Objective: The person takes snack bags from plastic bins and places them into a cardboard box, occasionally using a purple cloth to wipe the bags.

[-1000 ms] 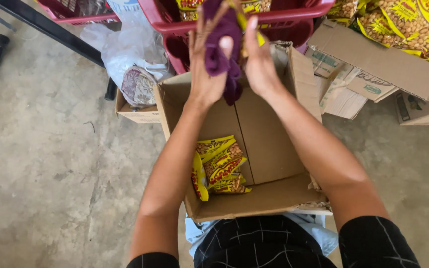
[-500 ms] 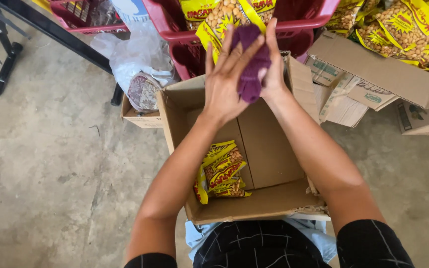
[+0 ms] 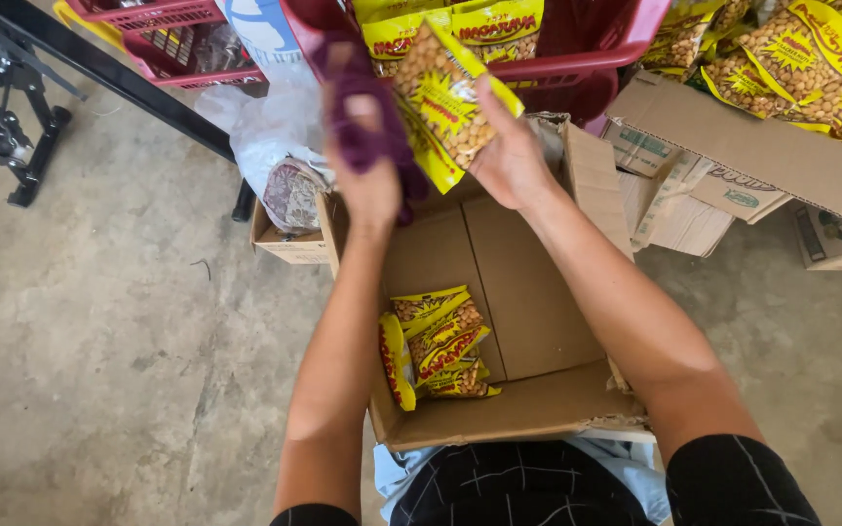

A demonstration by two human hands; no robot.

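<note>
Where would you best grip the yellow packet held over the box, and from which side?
Grip the packet by its flat sides near the lower end, coming from the right, as the right hand does; it hangs tilted, and the purple cloth blocks the left.

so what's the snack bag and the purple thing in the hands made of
The snack bag in the right hand looks like glossy plastic film: clear panels show the nuts inside. The purple thing in the left hand looks like soft matte cloth, bunched and draping.

yellow snack pkt (image 3: 443,97) | clear front, nuts showing, tilted, held up above cardboard box (image 3: 528,321) | purple cloth (image 3: 367,127) | bunched, draped over hand, just beside pkt
</note>
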